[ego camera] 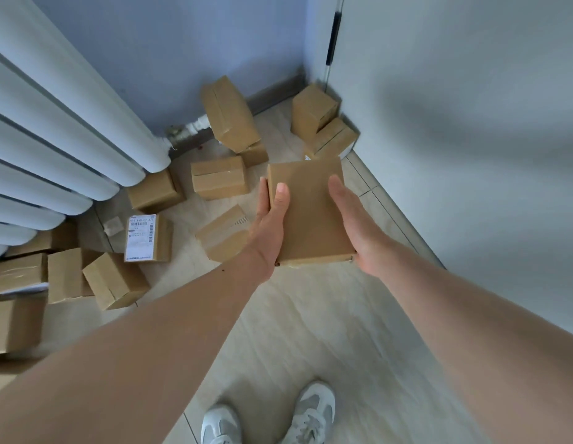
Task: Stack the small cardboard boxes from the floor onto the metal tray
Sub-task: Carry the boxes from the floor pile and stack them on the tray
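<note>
My left hand (272, 219) grips a small cardboard box (310, 213) along its left edge, thumb lying across the top face and the fingers curled under it. My right hand (355, 225) presses flat against the box's right side, fingers straight. Between them the box is held up off the floor (310, 331), its plain top face toward me.

Below and beyond it, more cardboard boxes lie scattered on the pale floor: one with a white shipping label (141, 237) to the left, a taped one (219, 177) just past my left hand, a tall one leaning against the blue wall (229, 114), and two piled in the corner (322, 121). Further boxes crowd the left edge, somewhat blurred, perhaps stacked. A white radiator (54, 139) runs along the left. My grey and white shoes (269, 418) stand at the bottom.
</note>
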A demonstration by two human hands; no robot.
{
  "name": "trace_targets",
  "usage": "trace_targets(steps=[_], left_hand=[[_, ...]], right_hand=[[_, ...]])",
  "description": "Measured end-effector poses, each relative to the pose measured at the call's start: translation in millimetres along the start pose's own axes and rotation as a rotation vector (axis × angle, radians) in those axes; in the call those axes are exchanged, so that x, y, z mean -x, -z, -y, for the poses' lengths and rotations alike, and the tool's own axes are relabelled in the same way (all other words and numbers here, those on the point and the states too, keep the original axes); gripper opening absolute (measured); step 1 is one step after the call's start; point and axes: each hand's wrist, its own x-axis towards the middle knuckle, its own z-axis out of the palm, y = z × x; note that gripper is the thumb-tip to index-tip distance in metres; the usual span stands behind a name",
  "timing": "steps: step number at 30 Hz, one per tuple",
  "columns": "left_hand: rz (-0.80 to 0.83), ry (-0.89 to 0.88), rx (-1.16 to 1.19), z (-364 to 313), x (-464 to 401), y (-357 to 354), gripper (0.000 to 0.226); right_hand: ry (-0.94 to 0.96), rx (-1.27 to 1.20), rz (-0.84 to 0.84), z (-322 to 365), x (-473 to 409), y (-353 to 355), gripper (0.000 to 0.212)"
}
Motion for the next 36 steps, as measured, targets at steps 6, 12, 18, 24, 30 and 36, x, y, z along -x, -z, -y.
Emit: trace_targets(steps=[6,12,18,24,30,36], left_hand=[[0.108,-0.02,-0.002,-47.9,35.2,-21.0,0.079],[0.233,0.019,-0.013,-63.1,83.6,-35.3,0.104],[0.366,0.031,-0.113,-53.8,140.5,-52.8,0.096],[0.523,0.024,-0.165,-22.8,214.5,-91.3,0.048],[0.661,0.03,-0.229,24.4,285.1,-140.9,0.048],[0.776,0.085,-0.325,80.8,368.5,-196.2,0.051]], right_hand=[[0.034,-0.107,0.015,38.9,64.4,15.6,0.097],[0.082,-0.249,-0.059,35.4,135.7,24.2,0.061],[0.107,-0.404,-0.153,1.4,209.0,29.8,0.055],[0.109,-0.555,-0.256,-51.1,293.6,57.5,0.05],[0.126,-0.658,-0.401,-115.5,372.1,89.4,0.056],[0.139,-0.751,-0.509,-191.8,464.4,121.8,0.055]])
